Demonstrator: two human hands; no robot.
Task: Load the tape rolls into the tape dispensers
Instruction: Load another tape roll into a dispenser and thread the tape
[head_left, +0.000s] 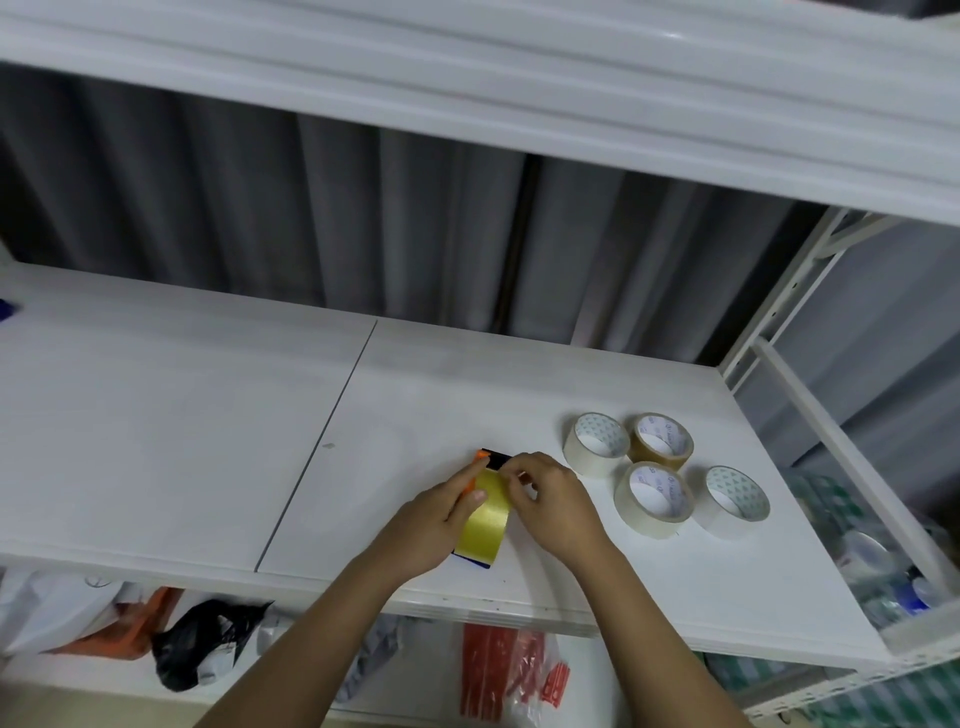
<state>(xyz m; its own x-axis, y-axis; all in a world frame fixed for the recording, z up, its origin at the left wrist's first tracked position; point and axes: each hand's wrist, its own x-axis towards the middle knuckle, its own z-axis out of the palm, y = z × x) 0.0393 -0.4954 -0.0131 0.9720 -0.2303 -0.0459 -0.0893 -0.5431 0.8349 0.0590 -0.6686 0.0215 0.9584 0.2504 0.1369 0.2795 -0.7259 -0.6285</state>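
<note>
Tape roll in work: a yellow-gold roll sits in the tape dispenser on the white shelf, near its front edge, between both hands.
Dispenser: only an orange part and a black front end show past the hands; the rest is covered, so how fully the roll is seated cannot be told.
Left hand: fingers curled against the left side of the roll and dispenser, gripping them. Judged purpose: steady the body so that it does not slide on the smooth shelf.
Right hand: fingertips pinched together at the top of the roll, close to the black front end. Judged purpose: lead the free end of the tape toward the cutter; the end itself is too small to make out.
Spare rolls: four rolls lie flat in a cluster just to the right of the right hand, two whitish, one brown, one clear. Judged purpose: kept within reach for loading.
Other dispensers: none visible.
Progress: one roll being threaded; four not yet loaded.
Lower shelf: plastic bags and red packets lie below.
</note>
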